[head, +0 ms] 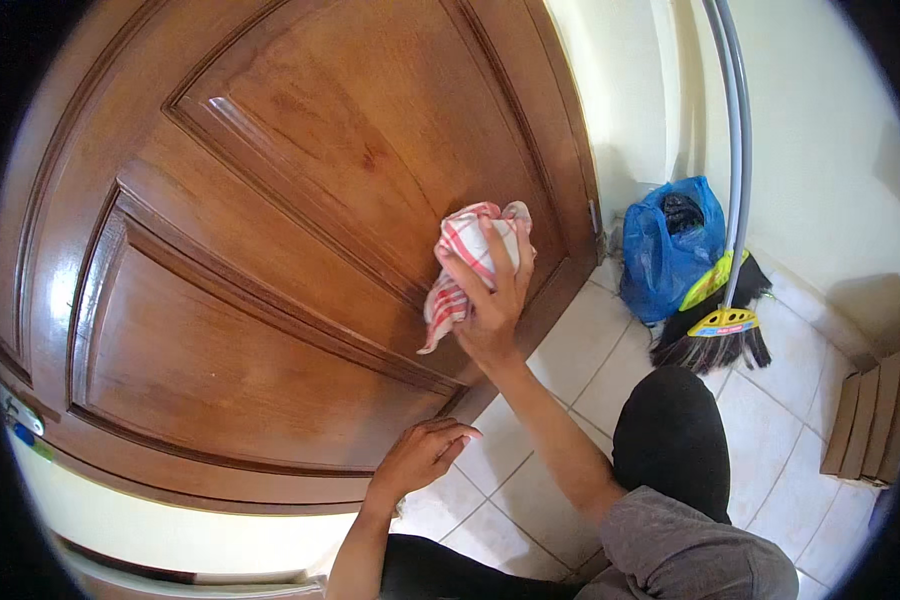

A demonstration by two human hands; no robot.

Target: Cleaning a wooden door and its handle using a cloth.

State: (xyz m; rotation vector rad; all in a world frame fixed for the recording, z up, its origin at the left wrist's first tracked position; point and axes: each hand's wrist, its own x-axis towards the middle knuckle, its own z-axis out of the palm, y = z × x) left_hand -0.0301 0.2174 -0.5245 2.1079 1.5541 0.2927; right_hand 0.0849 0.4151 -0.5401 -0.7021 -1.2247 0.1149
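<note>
A panelled brown wooden door [307, 150] fills the left and upper part of the head view. Against its lower right panel, my right hand [495, 292] presses a crumpled red-and-white checked cloth [469, 232], fingers spread over it and one end hanging down to the left. My left hand [424, 454] is near the door's bottom edge, fingers loosely bent, with nothing seen in it. Part of its palm is hidden.
Beside the door's lower corner stands a blue plastic bag [649, 255] with something black inside. Two brooms, one with a yellow head [724, 321], lean at the pale wall [810, 150]. Folded cardboard [874, 420] lies at the right on the tiled floor [765, 450]. A key hangs in the door lock [21, 412].
</note>
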